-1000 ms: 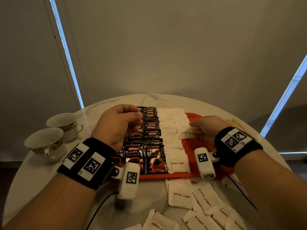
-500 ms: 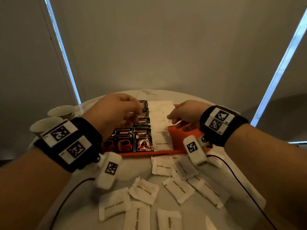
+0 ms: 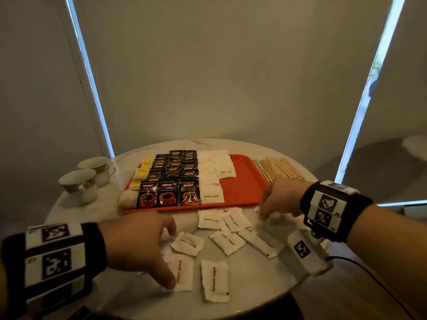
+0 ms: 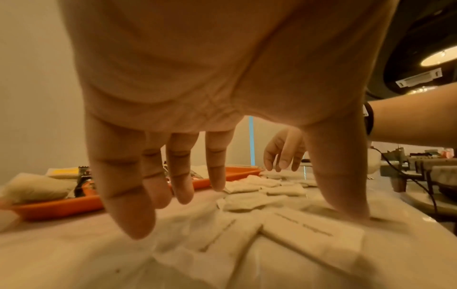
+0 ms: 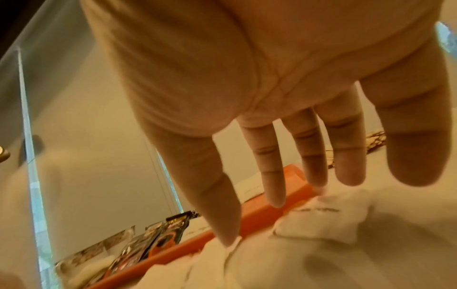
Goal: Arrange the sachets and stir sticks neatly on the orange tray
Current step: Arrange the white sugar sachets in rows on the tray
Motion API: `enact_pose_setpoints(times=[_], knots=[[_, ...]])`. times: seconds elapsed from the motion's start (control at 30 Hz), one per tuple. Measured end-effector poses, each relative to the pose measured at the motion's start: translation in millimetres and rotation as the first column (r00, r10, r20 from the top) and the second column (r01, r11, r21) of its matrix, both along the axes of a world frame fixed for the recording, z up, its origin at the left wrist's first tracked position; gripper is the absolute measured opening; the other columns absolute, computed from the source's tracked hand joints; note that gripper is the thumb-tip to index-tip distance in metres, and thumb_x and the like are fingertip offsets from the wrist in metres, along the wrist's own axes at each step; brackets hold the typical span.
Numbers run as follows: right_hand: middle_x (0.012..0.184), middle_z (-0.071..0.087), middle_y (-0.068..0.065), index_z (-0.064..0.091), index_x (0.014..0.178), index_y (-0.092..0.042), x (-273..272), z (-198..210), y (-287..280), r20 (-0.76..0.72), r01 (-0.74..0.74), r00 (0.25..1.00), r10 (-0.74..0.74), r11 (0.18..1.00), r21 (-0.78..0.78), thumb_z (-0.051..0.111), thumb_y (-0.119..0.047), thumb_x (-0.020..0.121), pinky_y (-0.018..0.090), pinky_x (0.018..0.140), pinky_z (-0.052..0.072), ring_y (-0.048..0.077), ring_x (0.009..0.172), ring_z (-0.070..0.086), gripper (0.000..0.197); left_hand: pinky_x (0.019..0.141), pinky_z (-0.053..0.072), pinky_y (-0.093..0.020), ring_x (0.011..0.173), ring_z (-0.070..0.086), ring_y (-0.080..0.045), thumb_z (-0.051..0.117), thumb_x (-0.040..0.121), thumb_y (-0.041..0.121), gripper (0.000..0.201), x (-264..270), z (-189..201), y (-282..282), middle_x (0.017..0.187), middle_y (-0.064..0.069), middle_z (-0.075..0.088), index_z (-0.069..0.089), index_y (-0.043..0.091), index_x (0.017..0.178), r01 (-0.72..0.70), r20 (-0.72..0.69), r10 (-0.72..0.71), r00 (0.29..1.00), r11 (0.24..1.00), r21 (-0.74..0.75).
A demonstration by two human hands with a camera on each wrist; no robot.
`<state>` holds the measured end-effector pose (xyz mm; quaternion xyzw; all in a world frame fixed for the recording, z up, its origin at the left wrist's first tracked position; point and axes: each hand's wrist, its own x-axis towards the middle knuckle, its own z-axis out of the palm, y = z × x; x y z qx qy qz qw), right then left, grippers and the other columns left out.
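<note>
The orange tray (image 3: 245, 181) carries rows of black coffee sachets (image 3: 167, 192), white sugar sachets (image 3: 211, 195) and yellow sachets (image 3: 142, 173) at its left edge. Several loose brown sugar sachets (image 3: 227, 242) lie on the table in front of it. Wooden stir sticks (image 3: 279, 169) lie on the table right of the tray. My left hand (image 3: 159, 252) is spread over the near sachets, its thumb touching one (image 3: 182, 273). Its fingers (image 4: 217, 176) hang straight, with the tray (image 4: 61, 207) behind. My right hand (image 3: 265, 211) reaches down by the tray's front right corner. Its straight fingers (image 5: 272, 176) touch a sachet (image 5: 319, 215).
Two teacups (image 3: 78, 183) (image 3: 97, 165) stand at the table's left. The round marble table (image 3: 254, 285) ends close in front of me and to the right. A black cable (image 3: 369, 273) trails from my right wrist. Blinds and wall rise behind.
Both hands have come off the tray toward me, down to the loose sachets on the table. The right hand has let go of the sachet it held on the tray.
</note>
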<state>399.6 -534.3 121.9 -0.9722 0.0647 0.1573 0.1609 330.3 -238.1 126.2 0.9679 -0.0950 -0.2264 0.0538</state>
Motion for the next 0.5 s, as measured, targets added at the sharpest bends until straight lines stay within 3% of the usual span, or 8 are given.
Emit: enact_pose_setpoints(times=[0.1,0.17,0.33,0.43,0.5], knots=[[0.113,0.067,-0.004,0.071,0.117,-0.026,-16.7,-1.7,9.4,-0.098,-0.1,0.99,0.099,0.995,-0.003,0.085,-0.039,0.077,0.033,0.089,0.054,0.016,0.099,0.06,0.044,0.096,0.052,-0.027,0.112,0.054,-0.007,0.092,0.061,0.06,0.083,-2.6,-9.0,-4.8,0.128,0.019,0.053,0.051,0.046,0.132,-0.002,0.039,0.0,0.999,0.999,0.051],[0.111,0.065,-0.007,0.07,0.121,-0.029,-25.1,-3.0,21.1,-0.116,-0.176,0.978,0.172,0.984,-0.022,0.087,-0.037,0.075,0.033,0.09,0.054,0.014,0.097,0.058,0.05,0.091,0.053,-0.027,0.105,0.056,-0.006,0.09,0.069,0.053,0.066,0.4,-13.4,-5.5,0.119,0.019,0.056,0.055,0.045,0.125,-0.027,0.066,0.026,0.998,0.999,0.028],[0.113,0.061,-0.006,0.058,0.135,-0.03,-34.1,-3.2,61.2,-0.141,-0.349,0.929,0.342,0.937,-0.029,0.085,-0.021,0.077,0.024,0.068,0.051,0.014,0.094,0.059,0.065,0.077,0.049,-0.018,0.097,0.057,-0.003,0.083,0.084,0.041,0.035,5.8,-16.4,1.4,0.11,0.017,0.059,0.06,0.041,0.109,-0.087,0.114,0.091,0.989,0.995,-0.045],[0.126,0.061,-0.002,0.049,0.144,-0.032,-31.9,-5.9,84.8,-0.105,-0.44,0.895,0.434,0.897,-0.039,0.083,-0.015,0.079,0.024,0.07,0.056,0.017,0.101,0.063,0.075,0.081,0.054,-0.021,0.1,0.059,-0.004,0.082,0.082,0.048,0.046,1.9,-13.3,3.9,0.117,0.013,0.06,0.056,0.038,0.119,-0.152,0.092,0.161,0.983,0.984,-0.096],[0.13,0.06,-0.002,0.046,0.146,-0.033,-28.7,-6.8,95.4,-0.077,-0.475,0.879,0.471,0.878,-0.053,0.085,-0.018,0.078,0.028,0.079,0.058,0.017,0.104,0.062,0.08,0.092,0.055,-0.028,0.107,0.058,-0.005,0.082,0.074,0.065,0.073,-3.0,-11.2,1.3,0.128,0.014,0.056,0.05,0.037,0.133,-0.16,0.066,0.169,0.983,0.98,-0.118]])
